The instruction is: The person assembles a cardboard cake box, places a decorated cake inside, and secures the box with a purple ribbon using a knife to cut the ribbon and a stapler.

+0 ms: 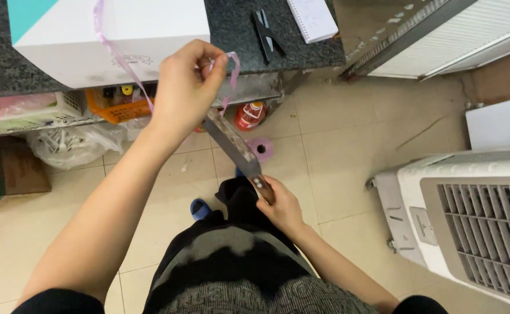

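Note:
My left hand (186, 87) is raised in front of the counter edge and pinches a thin pink ribbon (117, 55), which loops around a white box (115, 29) with a teal corner on the dark stone counter. My right hand (279, 204) grips the wooden handle of a large knife (232, 145). The blade points up and to the left, and its tip reaches the ribbon loop just under my left fingers. A pink ribbon spool (261, 148) lies on the floor below.
Black scissors (268, 34) and a white notepad (313, 18) lie on the counter (232, 35). Under it are an orange basket (115, 104), a plastic bag (75, 142) and a red bottle (249, 114). A white air cooler (470, 221) stands on the right on the tiled floor.

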